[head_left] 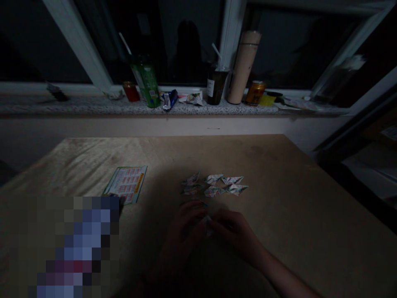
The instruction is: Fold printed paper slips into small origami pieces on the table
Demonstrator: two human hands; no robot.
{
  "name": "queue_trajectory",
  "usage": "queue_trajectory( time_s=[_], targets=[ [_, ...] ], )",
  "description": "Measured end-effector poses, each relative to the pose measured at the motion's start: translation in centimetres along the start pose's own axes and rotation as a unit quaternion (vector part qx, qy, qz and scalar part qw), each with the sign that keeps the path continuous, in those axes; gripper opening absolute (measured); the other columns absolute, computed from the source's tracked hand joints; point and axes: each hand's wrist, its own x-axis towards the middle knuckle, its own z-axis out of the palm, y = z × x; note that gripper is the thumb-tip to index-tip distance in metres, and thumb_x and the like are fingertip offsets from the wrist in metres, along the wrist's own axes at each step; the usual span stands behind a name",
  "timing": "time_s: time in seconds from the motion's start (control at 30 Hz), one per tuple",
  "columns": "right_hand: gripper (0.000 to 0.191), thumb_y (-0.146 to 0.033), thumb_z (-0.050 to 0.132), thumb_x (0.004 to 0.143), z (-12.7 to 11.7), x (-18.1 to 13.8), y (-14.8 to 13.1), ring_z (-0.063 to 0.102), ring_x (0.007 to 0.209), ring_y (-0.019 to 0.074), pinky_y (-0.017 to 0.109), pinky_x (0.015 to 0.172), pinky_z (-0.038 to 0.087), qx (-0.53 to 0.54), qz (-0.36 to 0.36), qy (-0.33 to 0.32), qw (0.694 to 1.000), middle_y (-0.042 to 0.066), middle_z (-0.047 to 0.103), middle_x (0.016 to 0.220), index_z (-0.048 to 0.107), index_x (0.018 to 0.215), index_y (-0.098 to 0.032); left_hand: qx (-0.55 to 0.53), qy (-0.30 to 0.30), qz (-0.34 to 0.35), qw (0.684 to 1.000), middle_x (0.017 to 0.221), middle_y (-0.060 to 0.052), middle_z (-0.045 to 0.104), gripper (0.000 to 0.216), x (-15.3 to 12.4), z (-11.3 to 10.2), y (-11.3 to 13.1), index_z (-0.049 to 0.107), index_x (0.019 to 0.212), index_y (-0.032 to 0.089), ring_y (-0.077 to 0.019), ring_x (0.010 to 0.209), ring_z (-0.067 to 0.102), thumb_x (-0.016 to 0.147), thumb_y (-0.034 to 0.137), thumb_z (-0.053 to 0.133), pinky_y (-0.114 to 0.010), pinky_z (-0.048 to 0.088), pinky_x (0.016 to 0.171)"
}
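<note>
In the dim head view, a small piece of folded paper (209, 225) is held between my two hands over the table. My left hand (187, 227) has its fingers curled around the paper's left side. From the right, my right hand (231, 223) pinches it with closed fingertips. Shadow hides most of the paper's shape. Just beyond my hands lie several folded paper shapes in two rows, printed and pointed like little boats, among them one paper boat (214, 179) at the back and another paper boat (237, 189) at front right.
A printed sheet (128, 182) lies left on the brown table (294, 198). A pixelated blue patch (80, 244) covers the lower left. Along the windowsill (182, 108) stand a green container (149, 85), a dark cup (215, 89) with a straw, a tall beige flask (243, 68) and an orange can (254, 93).
</note>
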Motion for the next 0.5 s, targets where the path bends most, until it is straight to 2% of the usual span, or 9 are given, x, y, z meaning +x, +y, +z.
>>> queue_trajectory(
  time_s=[0.17,0.27,0.5],
  targets=[
    [0.023,-0.035,0.059,0.080,0.22,-0.11,-0.21,0.043,0.049,0.0100,0.020,0.045,0.033,-0.022,-0.005,0.009,1.000,-0.002,0.056,0.055,0.069,0.067,-0.018,-0.028,0.021,-0.031,0.999,0.101,-0.002,0.065,0.009,0.41,0.01,0.07,0.073,0.075,0.026,-0.0196,0.100,0.059,0.074,0.027,0.064,-0.029,0.045,0.088],
    [0.019,-0.032,0.061,0.078,0.31,-0.19,-0.31,0.043,0.047,0.0097,0.020,0.044,0.033,-0.035,-0.010,0.018,0.999,-0.002,0.058,0.054,0.072,0.071,-0.018,-0.037,0.028,-0.038,0.998,0.090,-0.001,0.067,0.009,0.27,0.10,0.16,0.073,0.076,0.028,-0.0172,0.088,0.062,0.071,0.025,0.067,-0.027,0.048,0.082],
    [0.021,-0.033,0.062,0.078,0.64,-0.44,-0.09,0.051,0.049,0.0103,0.019,0.046,0.038,-0.034,-0.003,0.022,0.999,0.000,0.064,0.057,0.072,0.068,-0.017,-0.032,0.045,-0.017,0.998,0.081,0.001,0.068,0.008,0.15,0.09,0.50,0.072,0.068,0.027,-0.0146,0.078,0.063,0.067,0.019,0.070,-0.023,0.049,0.075]
  ],
)
